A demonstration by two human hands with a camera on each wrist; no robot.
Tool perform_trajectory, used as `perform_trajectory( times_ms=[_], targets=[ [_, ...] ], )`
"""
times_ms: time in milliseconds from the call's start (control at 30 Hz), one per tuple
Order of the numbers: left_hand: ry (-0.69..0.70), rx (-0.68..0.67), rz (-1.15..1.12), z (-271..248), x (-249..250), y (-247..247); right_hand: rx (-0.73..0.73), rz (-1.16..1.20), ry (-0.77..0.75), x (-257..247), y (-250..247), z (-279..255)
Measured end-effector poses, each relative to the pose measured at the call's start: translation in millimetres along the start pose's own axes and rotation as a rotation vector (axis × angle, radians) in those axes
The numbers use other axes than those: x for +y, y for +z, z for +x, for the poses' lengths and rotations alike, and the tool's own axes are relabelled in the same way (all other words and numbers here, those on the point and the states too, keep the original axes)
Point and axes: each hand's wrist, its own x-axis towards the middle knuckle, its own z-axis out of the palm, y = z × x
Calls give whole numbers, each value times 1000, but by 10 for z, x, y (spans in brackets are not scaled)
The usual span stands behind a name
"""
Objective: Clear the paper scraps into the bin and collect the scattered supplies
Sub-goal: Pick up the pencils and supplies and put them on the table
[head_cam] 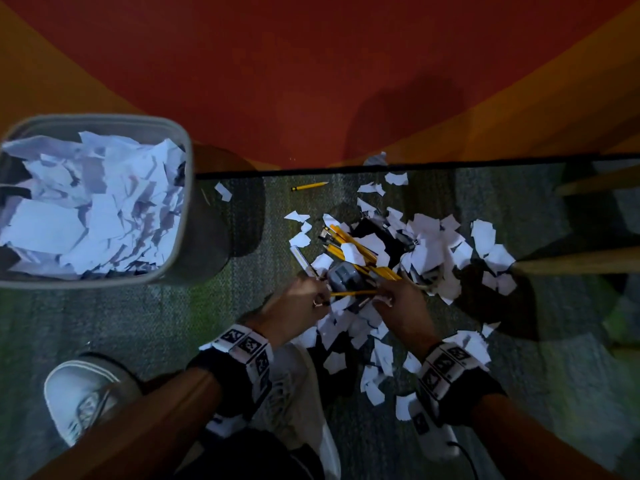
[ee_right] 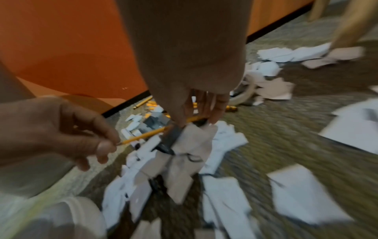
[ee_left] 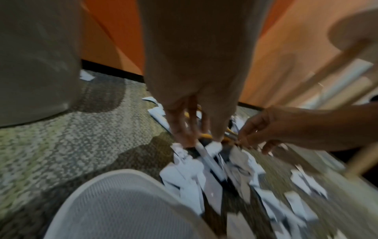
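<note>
White paper scraps (head_cam: 429, 244) litter the carpet around a heap of yellow pencils (head_cam: 349, 242) and a small grey box-like item (head_cam: 343, 277). One yellow pencil (head_cam: 353, 292) is held level just above the pile. My left hand (head_cam: 320, 296) pinches its one end between thumb and forefinger, as the right wrist view (ee_right: 110, 143) shows. My right hand (head_cam: 384, 297) grips the other end with curled fingers (ee_right: 216, 111). A white pen (head_cam: 302, 260) lies by my left knuckles. The grey bin (head_cam: 188, 188) stands at the left, heaped with scraps.
A lone pencil (head_cam: 309, 186) lies near the black skirting under the orange wall. A white tape roll (ee_right: 243, 97) sits among scraps behind my right hand. Wooden chair legs (head_cam: 571, 265) reach in from the right. My white shoe (head_cam: 79, 396) stands at lower left.
</note>
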Motion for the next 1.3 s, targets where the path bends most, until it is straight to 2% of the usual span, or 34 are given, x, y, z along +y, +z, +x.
perform_trajectory(
  times_ms=[100,200,300,367,500,600,767,900,1000,1067,1167,1233,1300],
  targets=[
    [-85,-90,184,-18,-49,197,58,-4,151,301,80,-136],
    [-156,-116,263,3,-117,404,-25,-3,312,409,198,-310],
    [-175,-105,415,1,-165,593,-85,-83,359,263,356,-400],
    [-156,-66,504,0,-164,679,-45,-96,353,159,480,-388],
    [-207,-60,594,73,-128,840,71,-19,337,88,672,-310],
    [-219,-9,525,121,-135,818,79,-2,278,160,684,-268],
    [-62,21,481,188,-195,665,69,14,164,227,590,-229],
    [-23,58,294,222,-339,696,-41,84,98,275,434,-223],
    [-44,77,182,190,-297,595,-82,248,148,314,262,-279],
    [-71,119,75,160,-291,504,-37,250,169,360,169,-301],
    [-148,209,-10,111,-374,457,41,208,114,341,90,-338],
    [-179,159,44,83,-381,440,6,174,53,245,143,-394],
    [-163,49,224,62,-323,445,-67,182,35,173,257,-459]
  ],
)
